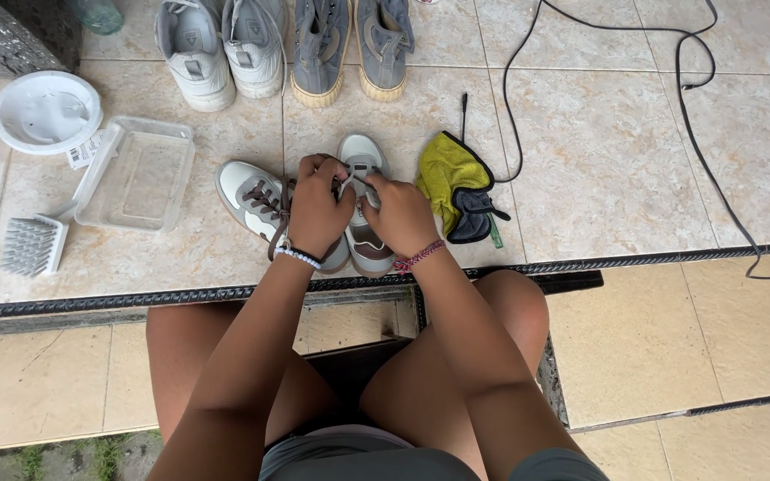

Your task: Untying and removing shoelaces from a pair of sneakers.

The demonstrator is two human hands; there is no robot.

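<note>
Two white sneakers lie side by side on the tiled floor in front of me. My left hand [318, 207] and my right hand [400, 214] meet over the right sneaker [363, 160], both pinching its pale lace [356, 184] near the tongue. The left sneaker [247, 191] carries brown laces and lies partly under my left wrist, which wears a white bead bracelet. A red braided band circles my right wrist. My bare knees fill the bottom of the view.
A yellow-and-grey cloth [456, 183] lies right of the sneakers. A clear plastic tub [140, 174], a white brush [36, 242] and a white round lid [46, 111] sit left. Two more shoe pairs [287, 44] stand behind. A black cable [697, 98] runs right.
</note>
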